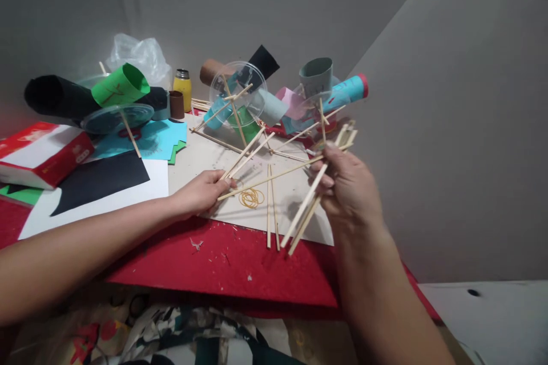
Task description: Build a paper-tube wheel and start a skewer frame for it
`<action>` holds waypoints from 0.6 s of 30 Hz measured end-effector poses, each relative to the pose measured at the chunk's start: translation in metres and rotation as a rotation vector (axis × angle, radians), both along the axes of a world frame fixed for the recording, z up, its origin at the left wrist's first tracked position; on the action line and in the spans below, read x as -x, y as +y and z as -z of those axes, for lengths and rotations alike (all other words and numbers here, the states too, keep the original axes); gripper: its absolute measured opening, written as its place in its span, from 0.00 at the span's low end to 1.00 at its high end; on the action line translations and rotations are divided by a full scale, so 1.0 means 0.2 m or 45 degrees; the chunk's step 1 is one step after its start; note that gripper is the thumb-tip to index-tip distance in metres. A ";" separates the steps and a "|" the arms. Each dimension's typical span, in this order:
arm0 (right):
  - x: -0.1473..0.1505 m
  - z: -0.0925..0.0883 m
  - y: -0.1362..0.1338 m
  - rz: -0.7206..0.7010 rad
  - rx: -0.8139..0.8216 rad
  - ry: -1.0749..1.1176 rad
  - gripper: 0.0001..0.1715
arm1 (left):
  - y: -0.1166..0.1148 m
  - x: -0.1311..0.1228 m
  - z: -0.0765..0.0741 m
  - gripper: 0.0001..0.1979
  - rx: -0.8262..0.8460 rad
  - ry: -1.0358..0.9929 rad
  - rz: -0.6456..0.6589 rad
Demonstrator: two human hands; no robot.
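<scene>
My left hand (204, 192) is closed on wooden chopsticks (247, 154) that slant up to the right. In my right hand (354, 187), fingers wrap round several more wooden chopsticks (305, 205), whose ends point down toward the table edge. One long chopstick (274, 175) spans from one hand to the other; which hand grips it I cannot tell. Beneath the hands, a coil of yellow rubber bands (251, 198) lies on the pale board (205, 154). Two loose sticks (269, 205) lie beside it, reaching over the red table cover.
Behind stand stick frames with clear plastic lids (238, 66) and coloured paper tubes (315, 77). On the left are a red-and-white box (47, 151), black paper (103, 179) and a green tube (120, 85). A yellow bottle (182, 90) stands near the grey wall (257, 0).
</scene>
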State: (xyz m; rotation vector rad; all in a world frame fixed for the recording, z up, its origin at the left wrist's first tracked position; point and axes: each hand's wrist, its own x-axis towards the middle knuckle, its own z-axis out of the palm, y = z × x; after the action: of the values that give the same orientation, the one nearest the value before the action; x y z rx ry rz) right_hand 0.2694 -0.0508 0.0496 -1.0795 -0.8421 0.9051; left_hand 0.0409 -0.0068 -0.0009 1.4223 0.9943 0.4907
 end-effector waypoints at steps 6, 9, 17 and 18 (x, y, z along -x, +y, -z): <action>-0.17 -0.05 -0.03 0.105 -0.108 0.049 0.21 | 0.07 0.02 0.00 0.16 -0.247 0.090 0.042; -0.18 -0.05 -0.03 0.100 -0.132 0.001 0.21 | 0.09 0.04 0.00 0.19 -0.445 0.196 0.087; -0.15 -0.08 -0.02 0.118 -0.141 0.088 0.21 | 0.15 0.07 0.01 0.13 -1.107 0.545 0.058; -0.15 -0.07 -0.02 0.112 -0.142 0.092 0.22 | 0.16 0.07 0.01 0.14 -1.132 0.551 0.029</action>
State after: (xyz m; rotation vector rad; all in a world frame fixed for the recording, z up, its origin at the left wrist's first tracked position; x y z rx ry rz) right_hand 0.2988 -0.0553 0.0645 -0.9741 -0.7702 0.8093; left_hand 0.0269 0.0260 -0.0037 2.4062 1.1537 0.6650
